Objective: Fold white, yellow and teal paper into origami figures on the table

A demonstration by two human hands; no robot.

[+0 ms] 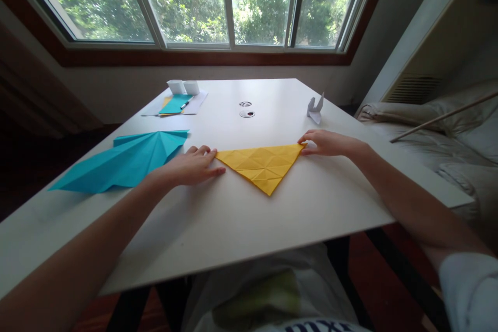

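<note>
A yellow paper [262, 164], folded into a creased triangle with its tip pointing toward me, lies flat on the white table [233, 218]. My left hand [192, 166] rests flat on the table with its fingertips at the triangle's left corner. My right hand [324, 142] pinches the right corner between fingers and thumb. To the left of my left hand lies a large folded blue paper [124, 161].
At the far left of the table lie white sheets with a blue and yellow paper, a pen and two small white boxes [182, 87]. A small white folded paper figure [315, 108] stands at the far right. Two round marks [246, 109] sit mid-table. A bed [447, 135] is on the right.
</note>
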